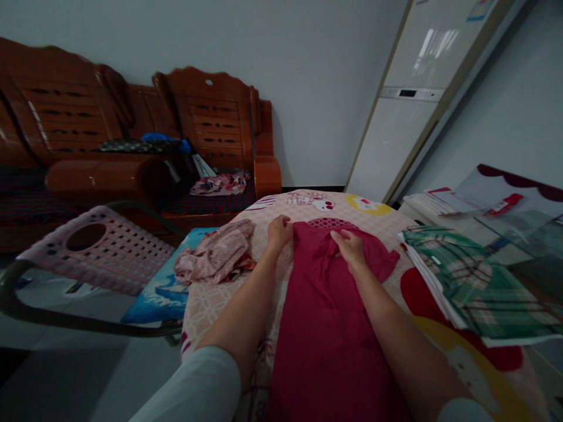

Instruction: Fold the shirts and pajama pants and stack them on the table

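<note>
A dark pink dress (325, 340) lies lengthwise over the round table, its body running toward me and its near end out of view. Dotted mesh (332, 223) shows at its far end, and a short sleeve (387, 258) spreads to the right. My left hand (280, 232) is closed at the dress's far left corner, fingertips pinched at the fabric edge. My right hand (349, 245) has thumb and fingers on the bunched cloth near the upper middle, where folds gather.
A crumpled pale pink cloth (215, 252) lies at the table's left edge, beside a blue cushion (165, 287) on a woven chair (118, 252). Folded green plaid fabric (475, 275) rests at right. Behind stand wooden seats (215, 123) and a tall white air conditioner (396, 129).
</note>
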Action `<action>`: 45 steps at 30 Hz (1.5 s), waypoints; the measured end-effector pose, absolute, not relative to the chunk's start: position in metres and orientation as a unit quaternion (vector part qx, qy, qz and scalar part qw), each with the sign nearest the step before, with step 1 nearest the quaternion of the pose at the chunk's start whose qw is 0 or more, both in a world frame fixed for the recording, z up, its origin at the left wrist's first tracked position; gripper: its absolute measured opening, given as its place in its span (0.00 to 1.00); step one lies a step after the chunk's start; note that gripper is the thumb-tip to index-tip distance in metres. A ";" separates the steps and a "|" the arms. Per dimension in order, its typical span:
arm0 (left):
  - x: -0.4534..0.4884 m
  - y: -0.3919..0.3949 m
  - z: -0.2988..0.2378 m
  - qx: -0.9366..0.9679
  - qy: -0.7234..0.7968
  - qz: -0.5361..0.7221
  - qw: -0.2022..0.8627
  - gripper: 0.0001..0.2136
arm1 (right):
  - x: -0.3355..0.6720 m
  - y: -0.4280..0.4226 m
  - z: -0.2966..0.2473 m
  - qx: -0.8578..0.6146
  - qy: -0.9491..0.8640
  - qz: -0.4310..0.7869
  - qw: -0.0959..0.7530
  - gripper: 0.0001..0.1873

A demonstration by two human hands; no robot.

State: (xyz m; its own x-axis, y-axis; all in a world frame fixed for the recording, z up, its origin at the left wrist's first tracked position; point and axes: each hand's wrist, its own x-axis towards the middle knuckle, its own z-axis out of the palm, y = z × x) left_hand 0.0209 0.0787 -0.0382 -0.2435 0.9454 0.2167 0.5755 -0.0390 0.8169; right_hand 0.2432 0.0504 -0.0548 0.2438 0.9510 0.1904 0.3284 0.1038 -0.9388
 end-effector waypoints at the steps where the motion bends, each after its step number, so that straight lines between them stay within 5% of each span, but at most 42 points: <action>1: 0.016 0.080 -0.042 0.572 0.682 0.411 0.197 0.12 | 0.243 0.052 -0.056 -0.604 -0.558 0.265 0.504 0.34; 10: 0.014 0.090 -0.056 0.573 0.657 0.375 0.314 0.19 | 0.251 0.056 -0.062 -0.578 -0.736 0.094 0.338 0.23; 19: 0.018 0.096 -0.065 0.595 0.605 0.415 0.328 0.23 | 0.235 0.050 -0.058 -0.652 -0.723 0.067 0.219 0.26; 27: 0.018 0.099 -0.068 0.577 0.537 0.455 0.415 0.20 | 0.243 0.058 -0.065 -0.666 -0.676 0.108 0.296 0.15; 36: 0.023 0.090 -0.059 0.498 0.487 0.484 0.530 0.18 | 0.242 0.061 -0.073 -0.666 -0.667 0.077 0.325 0.15; 45: 0.025 0.091 -0.056 0.601 0.547 0.434 0.389 0.19 | 0.260 0.067 -0.069 -0.656 -0.591 0.078 0.463 0.14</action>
